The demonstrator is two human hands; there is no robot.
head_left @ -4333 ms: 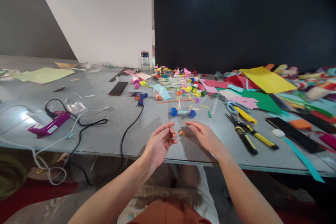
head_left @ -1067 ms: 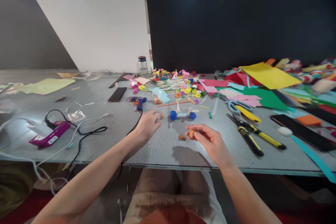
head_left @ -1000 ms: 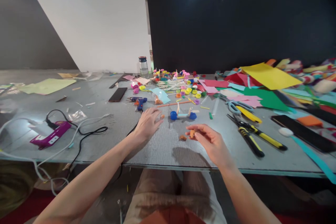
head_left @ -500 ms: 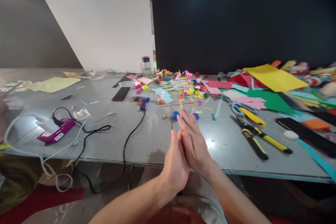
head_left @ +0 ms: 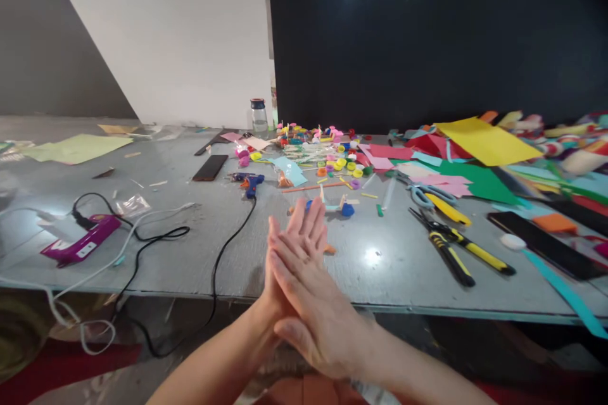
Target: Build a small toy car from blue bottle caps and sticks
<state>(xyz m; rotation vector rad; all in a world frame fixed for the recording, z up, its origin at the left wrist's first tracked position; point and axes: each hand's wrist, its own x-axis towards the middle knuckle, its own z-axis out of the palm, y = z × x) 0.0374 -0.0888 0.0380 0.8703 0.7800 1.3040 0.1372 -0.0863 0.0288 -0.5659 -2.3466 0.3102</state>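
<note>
In front of the table's near edge, my left hand (head_left: 308, 228) has its palm turned up and its fingers stretched out. Laid flat across it is my right hand (head_left: 316, 304), fingers extended, its thumb pointing to the left. The palms face each other, so anything between them is hidden. A small orange piece (head_left: 329, 250) shows just right of the fingers; whether it touches them I cannot tell. Past the fingertips are blue caps (head_left: 348, 209) with a thin white stick (head_left: 322, 193), and an orange stick (head_left: 313, 188) lies behind them.
A blue glue gun (head_left: 253, 185) with a black cord lies left of my hands, near a purple power strip (head_left: 83, 242). To the right are yellow-black pliers (head_left: 453, 247), scissors (head_left: 434, 196), a phone (head_left: 546, 243) and coloured paper (head_left: 487, 142). Bottle caps (head_left: 339, 164) cluster at the back.
My hands have turned from nearly upright, edge on, to lying flatter, with the right now over the left. They sit further left in view. The scene has shifted slightly left.
</note>
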